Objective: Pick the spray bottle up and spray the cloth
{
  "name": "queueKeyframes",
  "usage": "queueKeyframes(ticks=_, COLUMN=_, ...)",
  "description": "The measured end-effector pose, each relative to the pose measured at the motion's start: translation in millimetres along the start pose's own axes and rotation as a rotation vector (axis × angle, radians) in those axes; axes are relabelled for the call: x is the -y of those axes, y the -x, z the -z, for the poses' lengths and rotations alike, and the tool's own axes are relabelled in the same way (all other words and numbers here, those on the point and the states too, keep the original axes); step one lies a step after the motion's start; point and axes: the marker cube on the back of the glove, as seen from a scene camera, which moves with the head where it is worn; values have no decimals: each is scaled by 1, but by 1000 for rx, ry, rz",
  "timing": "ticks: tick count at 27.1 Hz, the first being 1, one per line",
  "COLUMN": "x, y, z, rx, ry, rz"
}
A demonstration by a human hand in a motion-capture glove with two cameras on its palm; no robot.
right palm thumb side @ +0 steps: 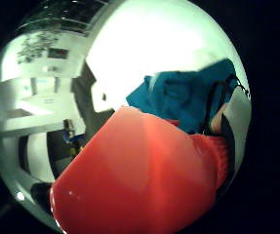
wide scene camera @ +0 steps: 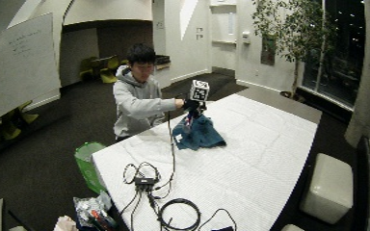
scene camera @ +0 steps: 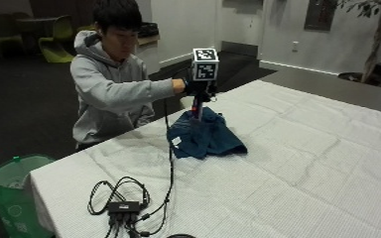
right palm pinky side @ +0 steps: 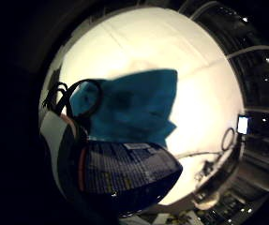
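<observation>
Since your right hand [scene camera: 194, 87] has its grip curled round the spray bottle [scene camera: 196, 106], held up just above the blue cloth [scene camera: 205, 138] on the table [scene camera: 296, 163], you're basically at the spraying step; next, aim the nozzle down and squeeze.

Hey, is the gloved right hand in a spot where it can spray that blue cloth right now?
Probably yes. The gloved right hand holds the spray bottle just above the blue cloth on the table, and nothing shows between bottle and cloth.
</observation>
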Motion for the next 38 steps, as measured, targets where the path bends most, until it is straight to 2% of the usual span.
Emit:
queueKeyframes(ticks=5, x=22, y=31, z=25, rx=448, ry=-374, rz=78)
queueKeyframes(ticks=8, x=43, y=41, z=20, rx=759, ry=-624, rz=72)
queueKeyframes(ticks=11, x=64, y=47, z=-3, rx=935, ry=-748, rz=39)
queueKeyframes(ticks=14, x=88, y=49, z=-28, rx=992, ry=-813, rz=1)
queueKeyframes(ticks=23, x=144, y=29, z=-78, rx=984, ry=-824, rz=-110)
queueKeyframes(ticks=29, x=166, y=26, z=-98, rx=941, ry=-784, rz=-110)
queueKeyframes(ticks=34, x=174, y=37, z=-106, rx=852, ry=-665, rz=-54)
queueKeyframes(ticks=38, x=158, y=43, z=-112, rx=809, ry=-472, rz=35)
